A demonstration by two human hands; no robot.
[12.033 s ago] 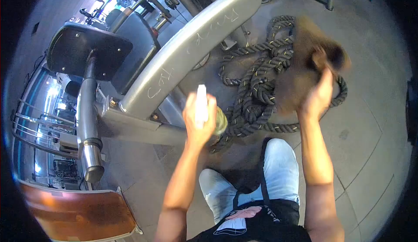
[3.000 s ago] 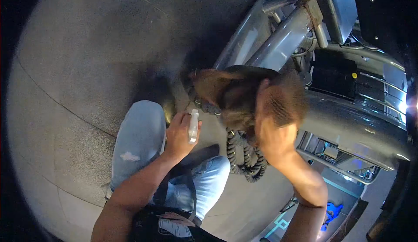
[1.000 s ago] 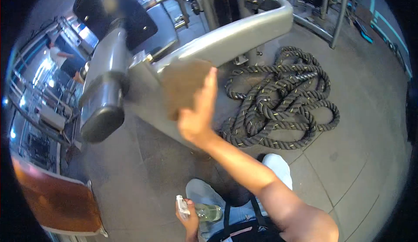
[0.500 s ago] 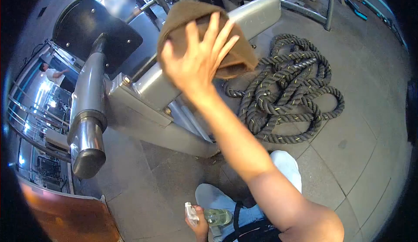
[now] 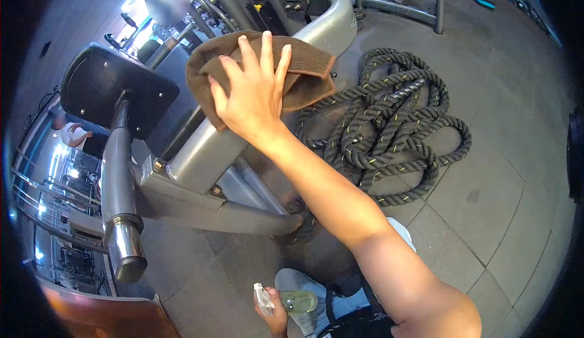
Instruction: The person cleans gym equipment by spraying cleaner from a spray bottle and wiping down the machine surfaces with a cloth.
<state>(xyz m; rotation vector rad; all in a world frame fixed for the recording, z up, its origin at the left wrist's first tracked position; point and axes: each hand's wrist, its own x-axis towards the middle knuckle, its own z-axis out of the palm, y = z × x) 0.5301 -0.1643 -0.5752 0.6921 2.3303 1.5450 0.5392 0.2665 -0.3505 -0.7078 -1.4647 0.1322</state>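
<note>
Stretching across much of the view, the floor (image 5: pixel 493 216) is dark grey and crossed by seams. On it stands a grey machine frame (image 5: pixel 204 155), its thick beam sloping up from lower left to upper right. Just right of the frame, thick black rope (image 5: pixel 365 158) flecked with yellow lies in a heap of loops on the floor. At the lower left corner an orange-brown panel (image 5: pixel 109 313) shows in part, and above it, left of the beam, a black pad (image 5: pixel 118 89) is fixed to a grey post (image 5: pixel 117 174).

A brown cloth (image 5: pixel 310 64) drapes over the upper part of the beam, loosely folded, its hem open toward the right. The right hand (image 5: pixel 252 98) lies palm down on it, fingers spread wide and laid flat rather than curled around it. Low down, beside the person's knees, the left hand (image 5: pixel 277 315) has its fingers wrapped around the neck of a clear spray bottle (image 5: pixel 298 301). The bottle lies on its side in the grasp, pale greenish, with a white nozzle (image 5: pixel 261 298) pointing left. A small bolt (image 5: pixel 159 164) sits at the beam's lower end.
</note>
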